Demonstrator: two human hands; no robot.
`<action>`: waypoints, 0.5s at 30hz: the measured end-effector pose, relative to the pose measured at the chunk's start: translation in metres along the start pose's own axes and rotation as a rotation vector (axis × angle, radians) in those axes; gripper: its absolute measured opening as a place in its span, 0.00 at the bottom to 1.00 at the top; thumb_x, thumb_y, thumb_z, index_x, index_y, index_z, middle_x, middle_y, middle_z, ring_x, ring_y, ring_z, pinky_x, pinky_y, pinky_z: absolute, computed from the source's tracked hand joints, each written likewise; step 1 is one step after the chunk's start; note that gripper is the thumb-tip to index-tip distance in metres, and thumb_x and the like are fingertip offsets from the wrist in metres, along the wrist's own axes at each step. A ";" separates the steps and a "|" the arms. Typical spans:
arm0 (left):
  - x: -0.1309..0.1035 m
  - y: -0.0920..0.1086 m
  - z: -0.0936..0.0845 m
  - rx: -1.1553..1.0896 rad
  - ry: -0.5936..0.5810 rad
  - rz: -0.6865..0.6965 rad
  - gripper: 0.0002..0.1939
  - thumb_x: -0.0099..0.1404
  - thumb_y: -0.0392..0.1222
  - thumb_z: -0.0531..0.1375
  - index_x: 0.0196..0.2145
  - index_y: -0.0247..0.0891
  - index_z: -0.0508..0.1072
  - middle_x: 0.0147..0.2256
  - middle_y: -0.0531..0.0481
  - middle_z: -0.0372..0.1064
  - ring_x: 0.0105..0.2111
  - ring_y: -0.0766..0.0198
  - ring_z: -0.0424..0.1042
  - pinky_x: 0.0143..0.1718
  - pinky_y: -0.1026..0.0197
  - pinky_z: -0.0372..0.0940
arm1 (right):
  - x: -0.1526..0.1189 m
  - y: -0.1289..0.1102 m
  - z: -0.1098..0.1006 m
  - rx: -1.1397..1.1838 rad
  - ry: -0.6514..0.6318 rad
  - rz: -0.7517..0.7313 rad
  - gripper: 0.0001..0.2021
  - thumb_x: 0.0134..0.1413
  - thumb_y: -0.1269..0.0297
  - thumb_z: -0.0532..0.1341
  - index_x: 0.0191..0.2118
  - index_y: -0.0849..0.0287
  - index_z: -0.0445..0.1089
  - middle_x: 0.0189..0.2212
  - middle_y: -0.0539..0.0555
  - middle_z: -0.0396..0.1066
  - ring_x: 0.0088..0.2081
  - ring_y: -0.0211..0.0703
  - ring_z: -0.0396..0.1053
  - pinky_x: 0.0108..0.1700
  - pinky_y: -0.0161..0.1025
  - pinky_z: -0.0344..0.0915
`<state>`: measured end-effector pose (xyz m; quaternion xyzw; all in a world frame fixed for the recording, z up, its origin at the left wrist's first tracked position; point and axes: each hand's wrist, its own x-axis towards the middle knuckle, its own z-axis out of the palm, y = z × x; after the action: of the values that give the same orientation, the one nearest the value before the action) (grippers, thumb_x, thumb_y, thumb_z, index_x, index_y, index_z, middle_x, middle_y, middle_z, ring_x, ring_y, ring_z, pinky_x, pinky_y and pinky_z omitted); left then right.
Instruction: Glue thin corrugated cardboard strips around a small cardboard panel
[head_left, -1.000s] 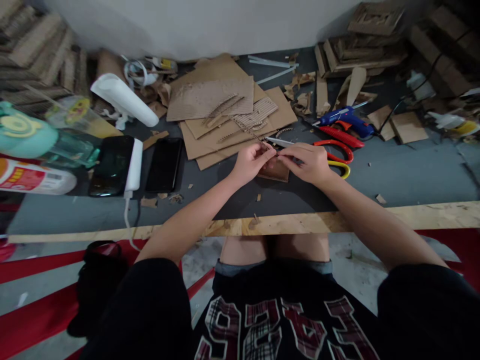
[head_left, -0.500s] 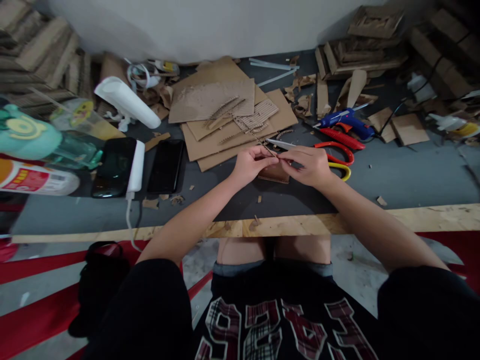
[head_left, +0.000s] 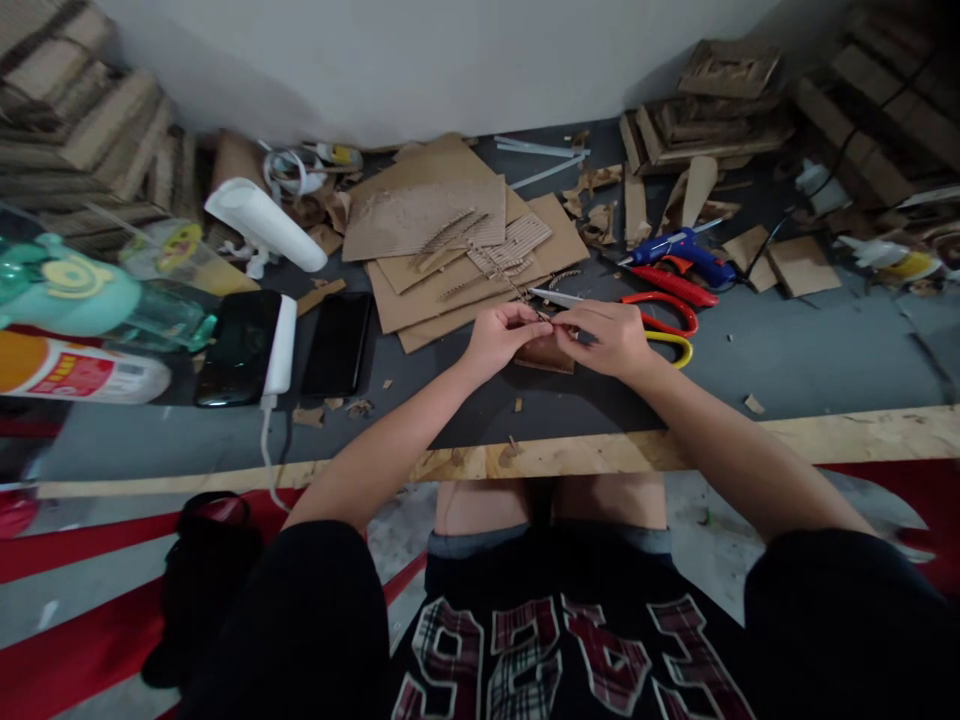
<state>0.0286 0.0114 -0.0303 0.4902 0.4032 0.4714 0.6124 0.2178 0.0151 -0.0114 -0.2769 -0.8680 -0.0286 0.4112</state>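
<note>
My left hand (head_left: 501,338) and my right hand (head_left: 606,338) meet at the fingertips over the front middle of the table. Pinched between them is a thin corrugated cardboard strip (head_left: 517,288), its far end pointing up toward the cardboard pile; the fingers hide most of its near end. Beneath the hands lies a small brown cardboard piece (head_left: 546,356). Scissors (head_left: 691,318) with red and yellow handles rest by my right hand, which covers part of them. Beyond the fingers are stacked cardboard sheets (head_left: 401,302) with loose corrugated strips (head_left: 450,238) on top.
At the right lie a blue glue gun (head_left: 686,252) and a red-handled tool (head_left: 675,286). Clear glue sticks (head_left: 540,148) are at the back. Leftward are two phones (head_left: 335,345), a white roll (head_left: 266,225) and bottles (head_left: 82,368). Cardboard frames (head_left: 705,120) are stacked behind.
The view has shifted slightly. Both hands keep their pinch at nearly the same place, and the strip's visible part looks shorter between and beyond the fingers.
</note>
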 end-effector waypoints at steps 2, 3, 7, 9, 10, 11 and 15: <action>0.000 0.000 -0.001 0.003 -0.007 0.003 0.25 0.41 0.57 0.75 0.26 0.34 0.75 0.26 0.53 0.76 0.23 0.72 0.71 0.26 0.68 0.64 | 0.001 -0.001 -0.001 0.009 0.015 -0.001 0.05 0.58 0.68 0.60 0.34 0.58 0.74 0.27 0.51 0.77 0.27 0.35 0.74 0.29 0.31 0.67; -0.001 0.001 -0.001 0.005 -0.012 0.006 0.25 0.42 0.57 0.75 0.26 0.34 0.76 0.26 0.52 0.76 0.22 0.72 0.71 0.26 0.68 0.63 | 0.001 -0.001 -0.001 0.014 0.031 -0.004 0.05 0.58 0.69 0.60 0.34 0.59 0.74 0.27 0.51 0.77 0.27 0.35 0.73 0.28 0.31 0.67; -0.003 0.004 0.000 0.017 -0.025 0.031 0.24 0.48 0.59 0.72 0.30 0.35 0.79 0.25 0.51 0.77 0.22 0.72 0.72 0.22 0.70 0.61 | 0.003 -0.001 -0.002 0.022 0.045 -0.007 0.05 0.58 0.71 0.59 0.35 0.59 0.74 0.28 0.52 0.78 0.27 0.35 0.73 0.29 0.31 0.67; -0.004 0.004 0.000 0.010 -0.006 0.045 0.23 0.48 0.59 0.72 0.31 0.36 0.80 0.26 0.51 0.77 0.21 0.72 0.72 0.22 0.70 0.61 | 0.002 0.000 -0.002 0.015 0.033 -0.010 0.06 0.58 0.72 0.59 0.35 0.60 0.74 0.27 0.52 0.77 0.27 0.35 0.73 0.29 0.32 0.66; -0.004 0.004 0.000 0.010 0.006 0.052 0.23 0.47 0.58 0.73 0.31 0.36 0.80 0.25 0.52 0.77 0.21 0.73 0.71 0.22 0.70 0.61 | 0.002 0.000 -0.002 0.011 0.030 -0.011 0.06 0.58 0.72 0.59 0.35 0.60 0.74 0.27 0.51 0.76 0.27 0.35 0.72 0.29 0.32 0.66; -0.004 0.003 0.000 0.012 0.017 0.061 0.22 0.47 0.57 0.74 0.30 0.36 0.80 0.24 0.52 0.76 0.20 0.73 0.71 0.23 0.70 0.62 | 0.002 0.000 -0.001 0.012 0.029 -0.009 0.06 0.57 0.72 0.59 0.34 0.59 0.74 0.26 0.51 0.76 0.26 0.35 0.72 0.28 0.32 0.65; -0.001 0.001 -0.002 0.005 -0.003 0.071 0.22 0.47 0.57 0.74 0.30 0.36 0.79 0.23 0.54 0.74 0.20 0.73 0.71 0.22 0.70 0.62 | 0.000 -0.001 0.000 0.090 0.045 0.025 0.04 0.56 0.69 0.61 0.35 0.59 0.74 0.29 0.52 0.77 0.28 0.36 0.73 0.31 0.32 0.67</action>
<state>0.0264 0.0112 -0.0301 0.5062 0.3859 0.4910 0.5947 0.2171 0.0145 -0.0113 -0.2683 -0.8553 0.0095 0.4432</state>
